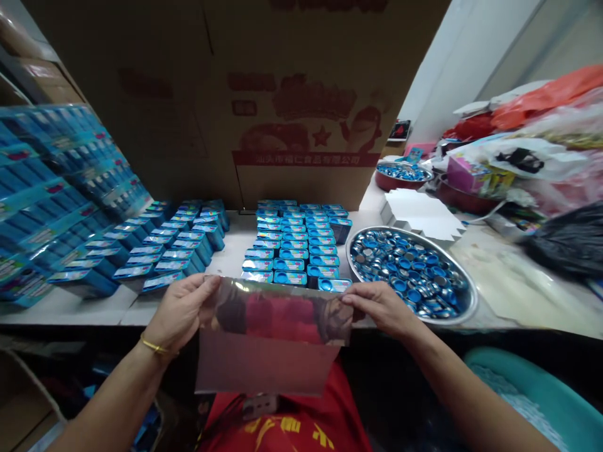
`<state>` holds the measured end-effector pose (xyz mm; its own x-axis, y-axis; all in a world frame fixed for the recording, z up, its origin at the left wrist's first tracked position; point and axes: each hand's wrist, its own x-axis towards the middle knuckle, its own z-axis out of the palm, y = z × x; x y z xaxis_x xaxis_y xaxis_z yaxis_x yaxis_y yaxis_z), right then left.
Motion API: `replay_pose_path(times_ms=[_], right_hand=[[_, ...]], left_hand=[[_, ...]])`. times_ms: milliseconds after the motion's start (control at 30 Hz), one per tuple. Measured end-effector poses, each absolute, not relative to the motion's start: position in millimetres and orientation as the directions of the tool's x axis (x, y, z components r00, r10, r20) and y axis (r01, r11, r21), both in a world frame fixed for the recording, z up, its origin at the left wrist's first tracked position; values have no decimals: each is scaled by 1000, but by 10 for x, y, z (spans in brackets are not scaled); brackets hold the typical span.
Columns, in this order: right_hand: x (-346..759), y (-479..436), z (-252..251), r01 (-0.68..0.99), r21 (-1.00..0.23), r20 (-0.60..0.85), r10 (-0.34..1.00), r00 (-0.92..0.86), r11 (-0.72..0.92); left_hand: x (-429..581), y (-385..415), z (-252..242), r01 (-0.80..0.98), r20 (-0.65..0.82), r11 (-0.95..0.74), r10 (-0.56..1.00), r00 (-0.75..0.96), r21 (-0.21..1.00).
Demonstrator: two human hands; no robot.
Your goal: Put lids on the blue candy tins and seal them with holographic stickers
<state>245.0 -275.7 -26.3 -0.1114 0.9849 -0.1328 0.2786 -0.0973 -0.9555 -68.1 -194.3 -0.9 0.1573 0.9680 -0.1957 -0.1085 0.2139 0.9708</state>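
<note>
Both my hands hold up a shiny, see-through plastic sheet (268,351) over the table's front edge. My left hand (181,311) pinches its upper left corner, and a gold bracelet sits on that wrist. My right hand (381,307) pinches the upper right corner. The sheet is folded along the top and reflects red. Just behind it stand rows of small blue tins (294,248) on the white table (85,304). A round metal tray (464,307) full of blue and silver caps lies next to my right hand.
More blue tins (160,251) sit in rows at the left, with stacked blue boxes (51,188) beyond. A large cardboard box (301,107) stands at the back. White card pieces (421,213), a red bowl (400,176), plastic bags (532,144) fill the right. A teal tub (532,402) is below.
</note>
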Motion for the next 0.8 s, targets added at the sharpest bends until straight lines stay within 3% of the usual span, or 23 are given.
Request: replay_pose_path(times_ms=[100,233,333,433,500,633,800], right_hand=[[2526,-2661,2,345,-937,-74,997,-28,-60],[2893,-2394,350,564,-825,10,1000,23,-4],[3200,-2008,388,835,-549,57,997,60,-19],[3145,-1584,249,982,-189,270,959,80,-29],[2838,-1352,130,991,-81,387,920,-69,109],[2011,-1042,-37,886,-50,382,829,-409,461],[1645,-875,-216,819,55,323,766,-556,571]], left_hand=[[-615,-1891,69,-208,-277,315,941,193,926],[-332,-1729,94,-272,-262,322,936,234,907],[29,-1506,-61,-240,-257,337,916,309,910],[344,-1261,-251,-238,-313,403,887,340,884],[450,-1126,-329,-253,-336,422,886,319,871],[442,-953,-365,-277,-338,431,883,326,859],[361,-850,-397,-311,-311,416,889,337,854]])
